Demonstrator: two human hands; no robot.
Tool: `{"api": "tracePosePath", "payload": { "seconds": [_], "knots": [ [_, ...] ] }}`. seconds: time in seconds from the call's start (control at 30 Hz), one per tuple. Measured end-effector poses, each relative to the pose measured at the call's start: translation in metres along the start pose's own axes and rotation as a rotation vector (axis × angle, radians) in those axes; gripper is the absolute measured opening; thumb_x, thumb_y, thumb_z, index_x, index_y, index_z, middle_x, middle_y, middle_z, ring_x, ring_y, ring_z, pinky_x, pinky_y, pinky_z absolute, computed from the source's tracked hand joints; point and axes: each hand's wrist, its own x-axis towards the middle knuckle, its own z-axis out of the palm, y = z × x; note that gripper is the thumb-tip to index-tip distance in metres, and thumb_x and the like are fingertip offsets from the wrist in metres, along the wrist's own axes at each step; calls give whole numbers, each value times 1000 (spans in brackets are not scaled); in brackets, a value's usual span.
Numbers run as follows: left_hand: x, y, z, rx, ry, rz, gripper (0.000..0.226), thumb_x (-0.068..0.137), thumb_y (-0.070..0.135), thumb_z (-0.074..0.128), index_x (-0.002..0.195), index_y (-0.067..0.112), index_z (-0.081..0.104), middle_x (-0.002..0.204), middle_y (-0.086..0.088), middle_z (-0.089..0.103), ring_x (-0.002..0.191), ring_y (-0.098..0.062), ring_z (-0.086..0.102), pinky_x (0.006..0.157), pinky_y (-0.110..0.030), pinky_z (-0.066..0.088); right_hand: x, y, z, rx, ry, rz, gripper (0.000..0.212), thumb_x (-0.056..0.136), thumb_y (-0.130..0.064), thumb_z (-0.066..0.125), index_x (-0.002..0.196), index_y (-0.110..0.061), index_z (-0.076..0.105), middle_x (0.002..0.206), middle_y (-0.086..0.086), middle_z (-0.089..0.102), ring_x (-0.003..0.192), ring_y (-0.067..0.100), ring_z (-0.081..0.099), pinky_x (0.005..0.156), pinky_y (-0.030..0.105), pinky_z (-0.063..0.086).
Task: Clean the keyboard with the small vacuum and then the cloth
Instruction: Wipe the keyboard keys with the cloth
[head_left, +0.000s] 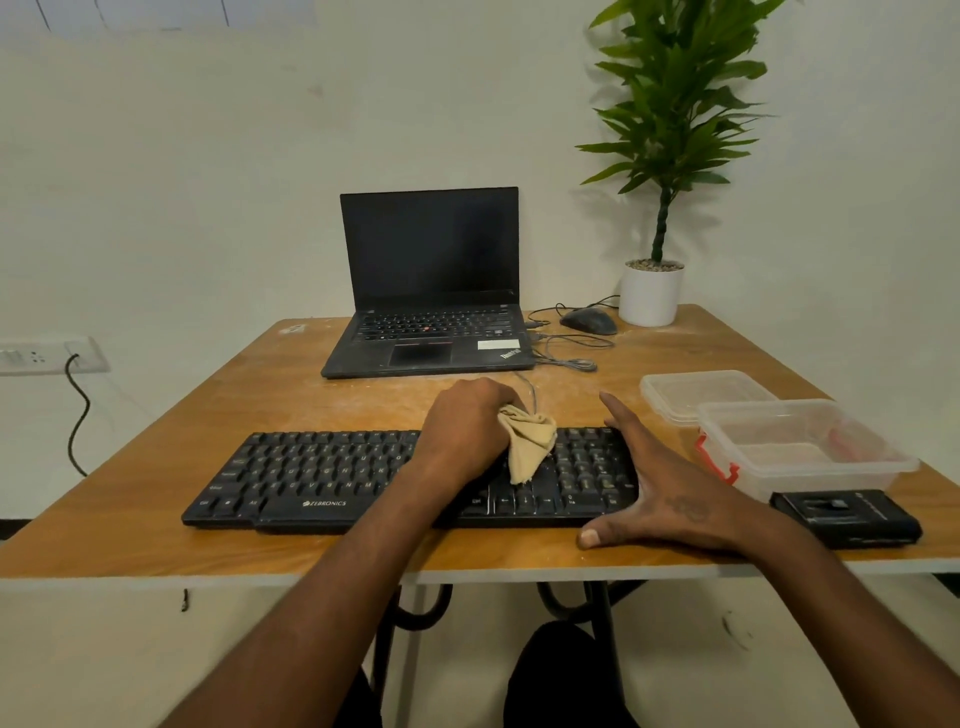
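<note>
On the cloth step now, left hand (464, 426) gripping the cloth (529, 441) over the keyboard (322, 473), right hand (670, 493) spread wide bracing its edge, probably just needs wiping along the rows next

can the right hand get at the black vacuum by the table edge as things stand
Probably yes. The right hand lies open against the keyboard's right end, holding nothing, and the small vacuum sits just to its right on the table with nothing between them.

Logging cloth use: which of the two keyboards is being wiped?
The separate black keyboard nearest the person; the left hand holds the cloth on it. The laptop's is untouched.
</note>
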Motion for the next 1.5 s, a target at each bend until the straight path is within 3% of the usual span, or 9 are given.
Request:
{"api": "tracePosePath", "payload": {
  "seconds": [0.1,0.4,0.57,0.7,0.77,1.0,1.17,1.3,1.5],
  "knots": [
    [4,8,6,-61,-17,13,25,94,10,67,104,27,82,103,3,79,98,-16,70,79,-31,54,0,2,-2,13,27,31,151,40,-80,85,149,-55,-18,164,-8,20,142,15,35,115,32,33],
    [18,55,27,-151,-48,70,25,92,11,69,105,27,82,101,1,80,99,-20,70,86,-38,57,0,1,1,-38,71,68,154,40,-83,83,150,-52,-20,166,-5,20,145,20,34,119,46,31],
    [19,69,31,-135,-73,97,30,90,8,65,106,27,82,101,-2,80,99,-24,70,85,-37,55,-1,-2,0,-33,79,55,154,43,-77,87,151,-49,-20,166,-3,20,145,20,34,115,33,32],
    [16,58,25,-72,-71,113,19,94,16,69,104,28,81,99,1,79,96,-20,70,85,-39,59,-2,-3,0,-27,86,57,153,43,-76,87,149,-53,-21,166,-1,21,146,23,34,120,43,30],
    [13,48,18,-20,-58,100,16,95,18,69,102,27,81,100,1,78,97,-19,70,84,-39,60,-3,-4,0,-19,84,59,152,43,-74,89,148,-55,-20,164,-1,25,143,23,37,116,39,34],
    [1,32,5,13,-37,47,27,95,8,65,108,26,81,102,3,79,85,-10,64,68,-20,44,-3,-3,0,18,84,59,152,42,-71,91,148,-56,-17,162,-4,29,139,19,42,111,31,40],
    [1,61,19,-54,-33,78,28,90,9,68,108,26,81,98,-1,79,95,-21,71,77,-32,53,-3,-3,0,-17,80,57,150,43,-74,89,148,-55,-17,164,-4,24,143,22,38,112,32,35],
    [0,78,30,-98,-63,98,40,86,5,64,116,27,79,103,-5,78,97,-26,70,76,-30,46,-3,-3,0,-4,85,47,150,44,-74,89,150,-53,-15,163,-5,28,141,18,38,115,34,36],
    [-3,61,18,-82,-101,93,27,92,11,67,106,30,81,100,1,79,94,-20,71,80,-36,57,-2,-3,0,0,82,57,148,44,-72,89,149,-56,-13,163,-6,27,144,22,35,115,35,32]
  ]
}}
